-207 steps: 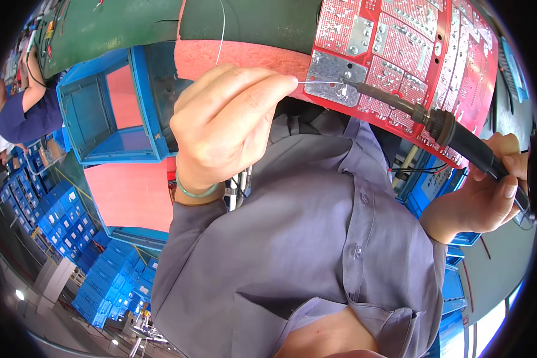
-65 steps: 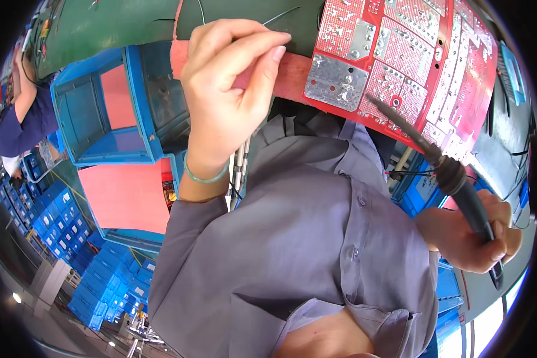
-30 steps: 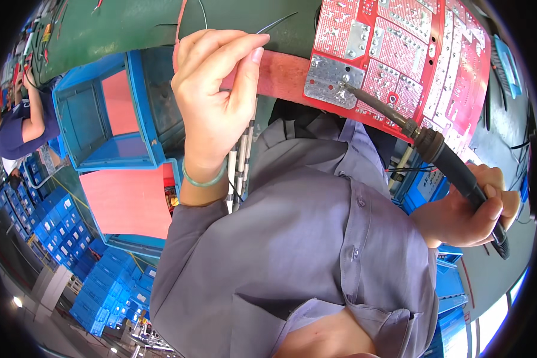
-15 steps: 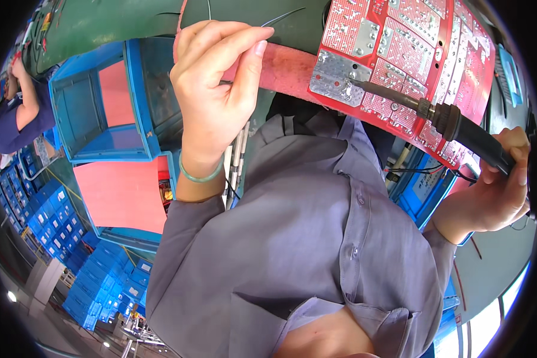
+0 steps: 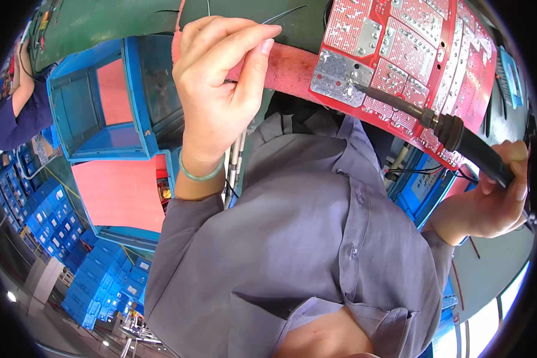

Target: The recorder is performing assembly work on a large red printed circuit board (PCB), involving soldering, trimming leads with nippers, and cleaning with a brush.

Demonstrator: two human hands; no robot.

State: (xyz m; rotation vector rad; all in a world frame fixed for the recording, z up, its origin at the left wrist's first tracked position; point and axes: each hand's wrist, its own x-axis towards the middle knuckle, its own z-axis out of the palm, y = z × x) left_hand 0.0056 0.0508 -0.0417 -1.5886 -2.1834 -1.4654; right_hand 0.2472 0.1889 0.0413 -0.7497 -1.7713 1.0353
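Beside circuitry [image 5: 407, 59], right fingers [image 5: 521, 179] grip a soldering iron [image 5: 450, 131]; left fingers [image 5: 235, 51]' hold, labels [image 5: 59, 194] unclear.

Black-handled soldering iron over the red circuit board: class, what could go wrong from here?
If the black-handled soldering iron is hot, its tip might slip on the silver rectangular metal patch and damage the surrounding red circuit board. A slip leftward could perhaps scorch the pink foam strip along the board's edge. The bare left hand is raised on that side, so it might get burned.
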